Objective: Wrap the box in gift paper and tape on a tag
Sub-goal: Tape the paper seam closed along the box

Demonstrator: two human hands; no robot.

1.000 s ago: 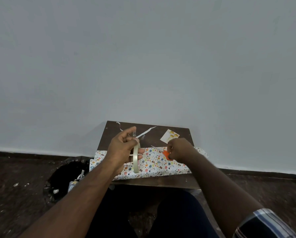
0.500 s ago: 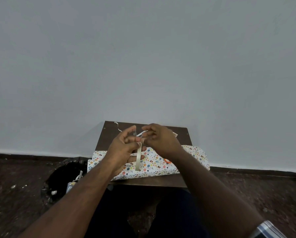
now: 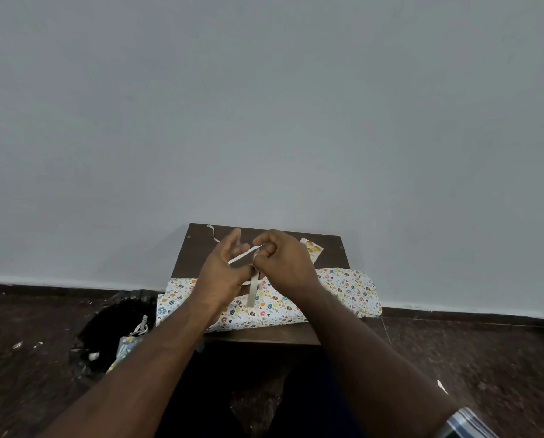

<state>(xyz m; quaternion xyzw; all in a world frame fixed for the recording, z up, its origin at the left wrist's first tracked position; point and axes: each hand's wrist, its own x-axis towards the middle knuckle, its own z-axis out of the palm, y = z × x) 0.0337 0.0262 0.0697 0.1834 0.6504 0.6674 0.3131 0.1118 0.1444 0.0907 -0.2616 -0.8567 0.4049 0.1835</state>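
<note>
Change: since a second ago the right hand point(image 3: 284, 263) has left the orange item on the parcel and come up to meet the left hand point(image 3: 223, 273) at the tape roll point(image 3: 252, 290).
Table: small dark table point(image 3: 264, 338) against a grey wall, a black waste bag point(image 3: 112, 330) on the floor to its left.
Box: wrapped box point(image 3: 337, 295), fully covered in patterned gift paper, lies lengthwise across the near part of the table, under both hands.
Left hand: fingers curled through and round the tape roll, held on edge above the parcel.
Right hand: fingers curled, pinching at the tape's free end; a pale strip point(image 3: 243, 254) runs between the hands.
Tag: card with yellow shapes point(image 3: 311, 248), probably the tag, lies loose on the table behind the parcel.
Progress: wrapping judged done; a tape piece is being drawn; cutting it and fixing the tag remain.
</note>
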